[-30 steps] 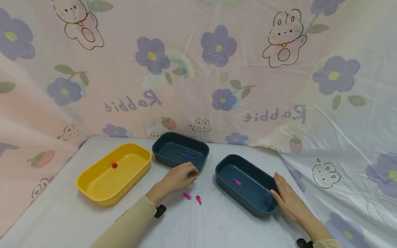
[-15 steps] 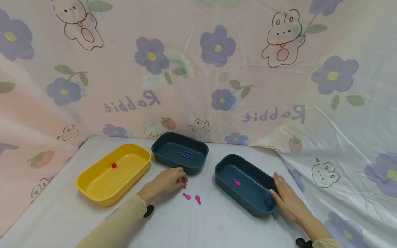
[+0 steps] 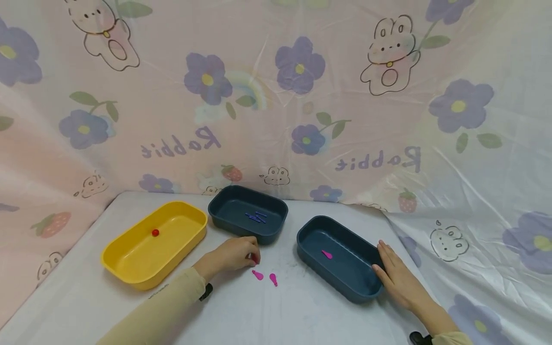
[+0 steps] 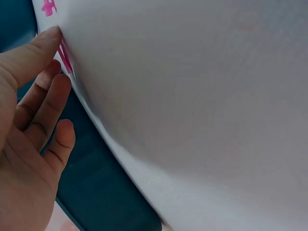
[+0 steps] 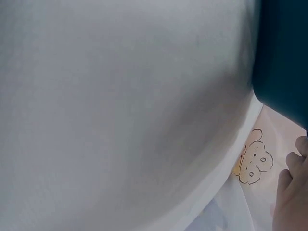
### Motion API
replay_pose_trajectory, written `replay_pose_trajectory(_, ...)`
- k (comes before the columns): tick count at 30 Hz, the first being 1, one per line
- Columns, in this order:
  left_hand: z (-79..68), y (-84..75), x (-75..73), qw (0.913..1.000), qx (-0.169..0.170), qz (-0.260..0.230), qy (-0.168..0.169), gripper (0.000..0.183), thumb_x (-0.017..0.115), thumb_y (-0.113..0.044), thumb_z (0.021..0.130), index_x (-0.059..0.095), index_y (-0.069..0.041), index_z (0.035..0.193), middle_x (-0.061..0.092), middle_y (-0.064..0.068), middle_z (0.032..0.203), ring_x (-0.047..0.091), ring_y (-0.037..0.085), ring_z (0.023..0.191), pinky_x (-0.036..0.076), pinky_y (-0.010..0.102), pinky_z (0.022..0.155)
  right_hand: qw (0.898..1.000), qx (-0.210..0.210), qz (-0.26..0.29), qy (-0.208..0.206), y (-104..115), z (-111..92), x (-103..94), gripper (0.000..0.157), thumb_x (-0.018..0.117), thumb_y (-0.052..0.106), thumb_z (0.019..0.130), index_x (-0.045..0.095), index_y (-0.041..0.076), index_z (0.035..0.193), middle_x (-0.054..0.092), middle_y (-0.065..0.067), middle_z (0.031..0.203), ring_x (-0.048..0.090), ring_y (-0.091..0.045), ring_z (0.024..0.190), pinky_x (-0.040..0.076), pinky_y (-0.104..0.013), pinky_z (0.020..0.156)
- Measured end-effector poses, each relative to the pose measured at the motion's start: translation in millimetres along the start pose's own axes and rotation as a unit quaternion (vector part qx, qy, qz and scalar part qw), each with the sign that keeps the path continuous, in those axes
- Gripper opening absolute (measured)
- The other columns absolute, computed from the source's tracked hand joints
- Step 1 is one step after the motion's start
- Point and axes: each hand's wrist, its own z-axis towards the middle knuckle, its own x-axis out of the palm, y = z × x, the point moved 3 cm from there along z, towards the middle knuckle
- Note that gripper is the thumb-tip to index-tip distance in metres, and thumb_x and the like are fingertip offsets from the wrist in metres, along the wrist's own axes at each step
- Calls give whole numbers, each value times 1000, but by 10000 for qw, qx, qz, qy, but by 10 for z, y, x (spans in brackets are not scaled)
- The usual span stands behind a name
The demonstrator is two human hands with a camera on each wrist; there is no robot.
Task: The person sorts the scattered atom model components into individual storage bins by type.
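My left hand [image 3: 233, 254] is low over the table, in front of the back dark blue tray. Its thumb and forefinger pinch a small pink bulb-shaped piece [image 4: 64, 57], mostly covered by the fingers in the head view. Just nearer to me lie two more such pieces, one pink piece [image 3: 258, 275] beside another pink piece [image 3: 273, 280]. A single pink piece [image 3: 327, 255] rests inside the right dark blue tray [image 3: 319, 270]. Against that tray's right end my right hand [image 3: 401, 280] lies with straight fingers, the thumb at the rim.
A yellow tray [image 3: 129, 273] with a red ball [image 3: 155, 233] in it stands at the left. Several thin blue sticks [image 3: 254, 218] lie in the back dark blue tray [image 3: 226, 213]. Behind the white table [image 3: 302, 316] hangs a patterned cloth [image 3: 254, 148].
My left hand has drawn back from the front edge of the back tray and come down over the third pink piece, its fingers closing on it. The right hand keeps its place on the tray.
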Motion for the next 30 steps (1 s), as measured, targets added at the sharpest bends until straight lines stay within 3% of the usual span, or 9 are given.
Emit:
replay_pose_trajectory(9, -12, 2, 41, 9998, -160, -25, -70, 5, 78, -23, 95, 74, -24, 95, 56, -11, 93, 54, 8, 81, 55, 27, 80, 9999, -96, -3, -72, 12, -11, 8, 66, 50, 29, 111, 26, -9, 160, 28, -30, 165, 21, -44, 156, -8, -8, 116)
replay_pose_trajectory(16, -29, 13, 18, 9969, -339, -598, -386, 5, 75, -19, 97, 71, -20, 99, 58, -12, 92, 56, 8, 83, 57, 26, 81, 9998, -148, -12, -111, 30, -5, -6, 65, 50, 28, 111, 28, -11, 158, 30, -32, 163, 21, -45, 155, -8, -9, 117)
replay_pose_trajectory(22, -66, 26, -37, 9873, -446, -1382, -640, 6, 74, -14, 97, 73, -14, 103, 63, -11, 89, 58, 12, 83, 56, 23, 74, 9999, -117, -18, -91, 31, 1, -8, 65, 49, 28, 111, 29, -12, 158, 30, -33, 163, 23, -47, 155, -8, -10, 117)
replay_pose_trajectory(30, -120, 84, -31, 9721, -479, -2063, -1014, 6, 74, -14, 98, 74, -17, 103, 67, -12, 87, 60, 12, 78, 57, 24, 66, 10000, -57, 12, -39, 8, 0, 9, 66, 49, 29, 111, 26, -10, 160, 28, -31, 165, 21, -46, 155, -8, -11, 118)
